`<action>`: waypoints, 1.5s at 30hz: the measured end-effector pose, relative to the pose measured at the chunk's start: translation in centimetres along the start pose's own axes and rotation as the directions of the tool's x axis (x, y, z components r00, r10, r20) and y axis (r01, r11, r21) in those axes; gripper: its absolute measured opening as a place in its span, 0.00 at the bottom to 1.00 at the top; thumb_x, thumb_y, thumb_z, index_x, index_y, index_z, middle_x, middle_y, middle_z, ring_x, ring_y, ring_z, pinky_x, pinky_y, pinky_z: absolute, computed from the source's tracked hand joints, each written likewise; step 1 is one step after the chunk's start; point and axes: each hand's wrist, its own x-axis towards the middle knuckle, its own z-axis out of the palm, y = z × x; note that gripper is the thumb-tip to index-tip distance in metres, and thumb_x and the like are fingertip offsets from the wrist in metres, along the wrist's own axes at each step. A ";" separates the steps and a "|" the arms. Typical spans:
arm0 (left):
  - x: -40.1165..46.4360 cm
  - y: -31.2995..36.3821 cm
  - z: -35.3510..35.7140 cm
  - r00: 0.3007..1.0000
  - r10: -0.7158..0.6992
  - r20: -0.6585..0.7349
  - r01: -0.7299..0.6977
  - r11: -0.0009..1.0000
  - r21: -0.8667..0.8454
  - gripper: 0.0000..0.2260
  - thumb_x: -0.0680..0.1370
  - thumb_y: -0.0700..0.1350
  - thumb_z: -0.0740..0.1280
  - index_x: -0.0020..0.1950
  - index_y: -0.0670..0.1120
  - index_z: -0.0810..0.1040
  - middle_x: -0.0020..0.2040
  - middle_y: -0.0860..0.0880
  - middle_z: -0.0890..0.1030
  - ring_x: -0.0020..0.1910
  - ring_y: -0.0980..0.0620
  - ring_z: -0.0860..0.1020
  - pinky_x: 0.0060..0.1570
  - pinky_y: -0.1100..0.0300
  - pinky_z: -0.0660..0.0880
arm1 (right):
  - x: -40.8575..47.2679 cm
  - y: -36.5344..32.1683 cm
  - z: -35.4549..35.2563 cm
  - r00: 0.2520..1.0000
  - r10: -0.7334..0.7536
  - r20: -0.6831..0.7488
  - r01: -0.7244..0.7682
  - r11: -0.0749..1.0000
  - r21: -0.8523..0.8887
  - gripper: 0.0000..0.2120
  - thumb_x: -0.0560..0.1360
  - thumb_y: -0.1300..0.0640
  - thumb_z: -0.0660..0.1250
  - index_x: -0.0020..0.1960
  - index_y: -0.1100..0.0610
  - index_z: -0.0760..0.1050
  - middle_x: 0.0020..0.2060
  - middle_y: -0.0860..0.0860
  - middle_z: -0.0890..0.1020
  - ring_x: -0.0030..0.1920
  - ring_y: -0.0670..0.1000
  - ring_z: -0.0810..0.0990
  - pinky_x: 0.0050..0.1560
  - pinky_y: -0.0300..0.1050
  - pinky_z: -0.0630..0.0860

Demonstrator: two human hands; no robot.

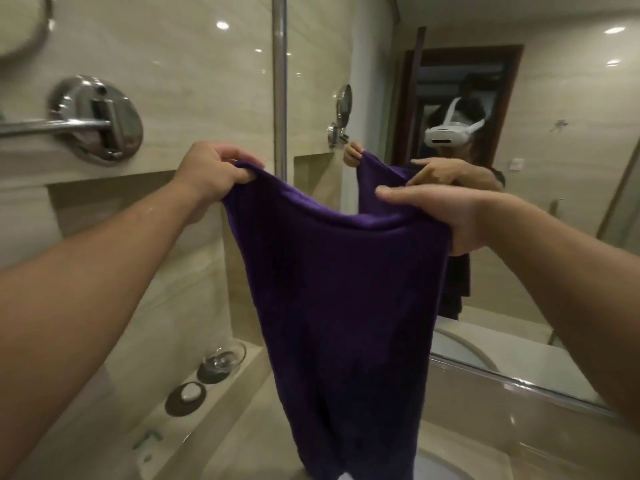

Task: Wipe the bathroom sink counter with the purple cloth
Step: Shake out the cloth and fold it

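The purple cloth [339,306] hangs spread out in the air in front of me, held up by its top edge. My left hand [211,174] pinches its upper left corner. Gripping the upper right corner is my right hand [446,213], with the index finger stretched along the top edge. The cloth's lower end dangles over the beige sink counter [249,424] and hides much of the white basin [440,465] at the bottom.
A raised ledge [242,372] on the left carries a clear glass dish [223,358] and a round dark soap dish [185,398]. A chrome towel-bar mount [97,119] sits on the left wall. The wall mirror [519,168] ahead reflects a person holding the cloth.
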 end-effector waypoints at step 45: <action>-15.3 1.3 -18.5 0.872 -0.104 -0.478 0.337 0.836 0.434 0.10 0.72 0.34 0.74 0.50 0.44 0.84 0.39 0.45 0.82 0.38 0.49 0.79 0.50 0.52 0.80 | 3.7 -10.3 11.9 0.830 -0.549 -0.099 0.558 0.811 0.178 0.11 0.77 0.71 0.66 0.43 0.57 0.73 0.40 0.53 0.77 0.38 0.50 0.81 0.40 0.39 0.82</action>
